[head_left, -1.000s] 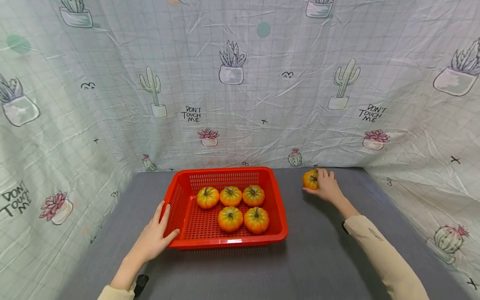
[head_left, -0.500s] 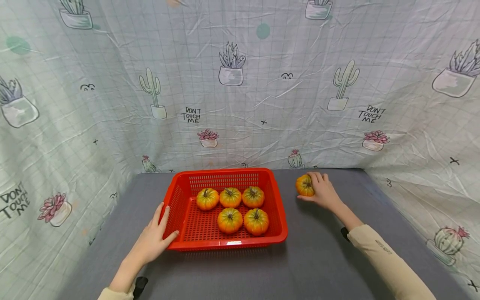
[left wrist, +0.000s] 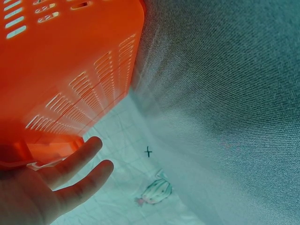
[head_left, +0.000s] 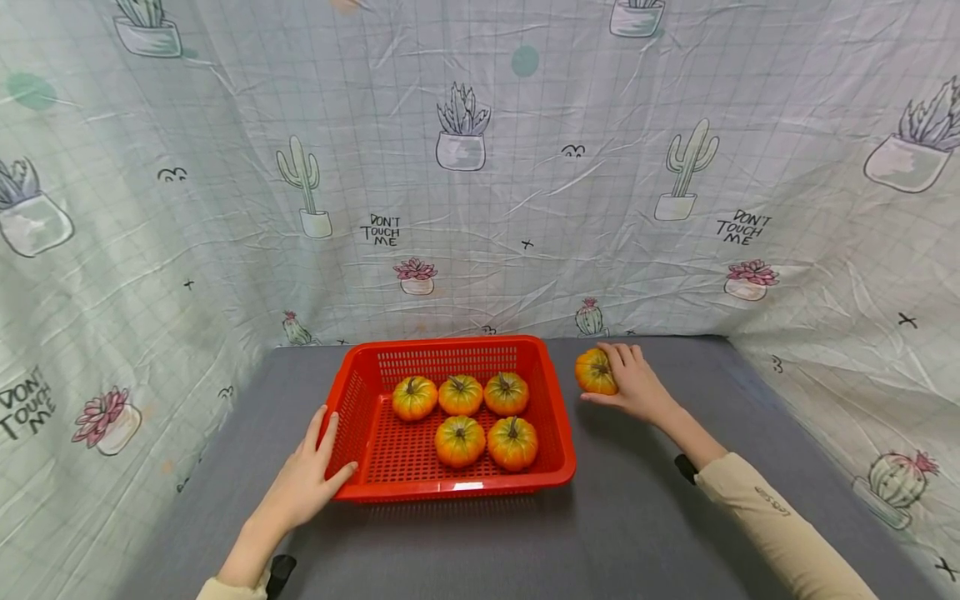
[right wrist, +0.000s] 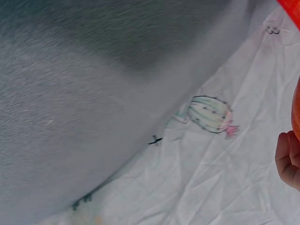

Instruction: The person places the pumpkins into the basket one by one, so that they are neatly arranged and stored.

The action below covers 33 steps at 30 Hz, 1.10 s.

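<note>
A red plastic basket (head_left: 525, 482) with slotted walls stands on the grey tabletop. Several small orange-and-yellow pumpkins (head_left: 460, 442) sit inside it, toward its middle and right. My left hand (head_left: 302, 482) rests on the basket's front left corner with fingers spread and straight; in the left wrist view two fingers (left wrist: 91, 180) stretch past the rim. To the right of the basket, my right hand (head_left: 636, 390) holds another pumpkin (head_left: 595, 372), fingers over its top and far side, thumb at the near side. In the right wrist view only fingertips (right wrist: 288, 157) and an orange edge of this pumpkin show.
A pale cloth printed with cacti and lettering (head_left: 465, 217) hangs behind the table (head_left: 480, 550) and along both sides. The basket's right rim stands between the held pumpkin and the pumpkins inside.
My right hand has moved left with the pumpkin, from near the table's back right toward the basket's right rim. The left hand and the basket have stayed in place.
</note>
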Each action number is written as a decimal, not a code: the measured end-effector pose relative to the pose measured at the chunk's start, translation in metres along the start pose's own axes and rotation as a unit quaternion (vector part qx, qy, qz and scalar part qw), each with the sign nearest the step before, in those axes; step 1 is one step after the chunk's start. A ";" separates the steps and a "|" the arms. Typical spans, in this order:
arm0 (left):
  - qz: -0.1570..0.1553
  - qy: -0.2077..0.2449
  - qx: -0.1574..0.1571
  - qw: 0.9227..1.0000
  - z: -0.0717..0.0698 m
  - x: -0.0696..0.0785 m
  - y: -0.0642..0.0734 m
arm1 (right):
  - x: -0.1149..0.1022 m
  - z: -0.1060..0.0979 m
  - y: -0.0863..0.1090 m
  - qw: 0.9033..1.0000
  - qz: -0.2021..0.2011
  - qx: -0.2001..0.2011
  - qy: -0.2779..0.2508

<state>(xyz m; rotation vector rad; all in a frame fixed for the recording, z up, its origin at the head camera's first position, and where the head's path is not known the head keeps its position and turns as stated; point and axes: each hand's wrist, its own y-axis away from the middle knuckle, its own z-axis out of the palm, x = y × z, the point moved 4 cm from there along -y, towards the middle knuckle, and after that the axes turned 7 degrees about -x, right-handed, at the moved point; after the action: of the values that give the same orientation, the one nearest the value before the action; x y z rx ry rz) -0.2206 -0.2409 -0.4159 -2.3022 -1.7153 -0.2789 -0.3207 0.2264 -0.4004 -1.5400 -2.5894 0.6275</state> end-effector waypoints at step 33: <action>-0.022 -0.055 -0.003 0.998 -0.006 0.006 -0.004 | -0.082 -0.029 -0.030 0.995 -0.094 -0.026 -0.016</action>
<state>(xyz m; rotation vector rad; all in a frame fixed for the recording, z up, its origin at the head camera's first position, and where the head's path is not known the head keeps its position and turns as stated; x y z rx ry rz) -0.2230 -0.2362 -0.4076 -2.3260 -1.8207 -0.1694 -0.2979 0.1531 -0.3506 -1.2870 -2.7528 0.5745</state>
